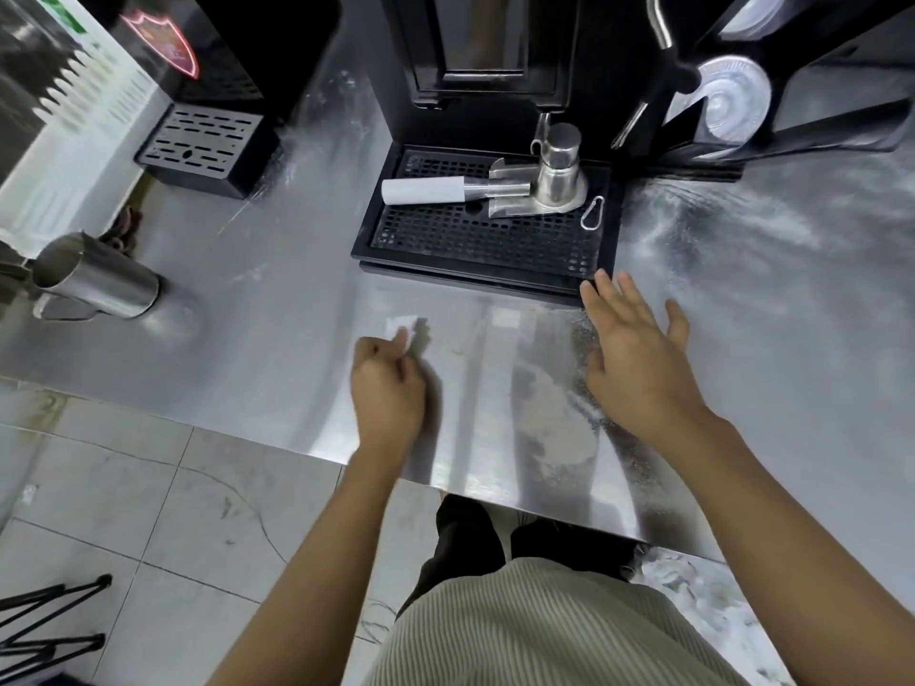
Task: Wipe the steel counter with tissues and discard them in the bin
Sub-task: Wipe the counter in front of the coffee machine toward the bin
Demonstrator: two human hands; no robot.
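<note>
Steel counter (277,299): left hand (388,388) pinches a tissue (402,335) at its fingertips; right hand (638,358) fingers spread, empty.

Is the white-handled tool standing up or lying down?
Lying down. The white-handled tool lies flat on the black drip tray, its handle pointing left, its metal end by a small steel pot.

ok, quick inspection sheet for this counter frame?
Surface: steel counter, pale smears near the front edge.
Job's things: small white tissue; bin not in view.
Clutter: steel jug; drip tray holding a white-handled tool, a steel pot and a clip.
Grips: left hand pinches the tissue; right hand open, fingers spread by the tray corner.
Cables: nothing seen.
Surroundings: black machine behind, tiled floor.
</note>
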